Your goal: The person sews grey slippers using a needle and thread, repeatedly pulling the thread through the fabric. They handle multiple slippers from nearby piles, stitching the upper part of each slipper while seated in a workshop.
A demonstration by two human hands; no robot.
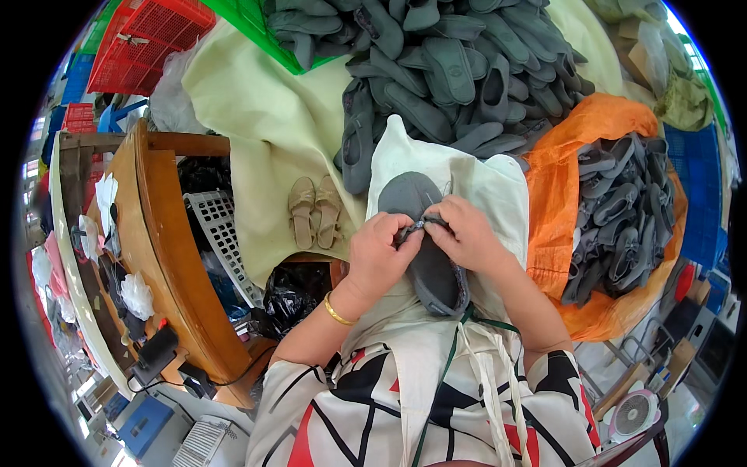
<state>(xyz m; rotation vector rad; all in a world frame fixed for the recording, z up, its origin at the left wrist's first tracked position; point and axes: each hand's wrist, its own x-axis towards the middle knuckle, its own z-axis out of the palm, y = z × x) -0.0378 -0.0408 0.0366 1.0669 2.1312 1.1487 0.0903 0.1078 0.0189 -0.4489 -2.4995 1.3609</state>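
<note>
Pinching what looks like a strap [437, 221] on the shoe [433, 272], your left hand [381, 247] and right hand [465, 233] nearly touch; keep tension even.

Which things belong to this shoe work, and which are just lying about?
Likely for the job:
grey shoe, in left hand and right hand
white cloth beneath
heap of grey shoes
orange sack of shoes

Seemingly lying about:
tan sandals
red crate
fan

The short-sleeved blouse [299, 424] is white, crossed by black lines and angular red and black patches. Over it lie a cream apron [416, 385], pale ties [484, 393] and a dark-green cord [444, 372]; a gold bangle [334, 312] circles the left wrist [348, 299].
</note>
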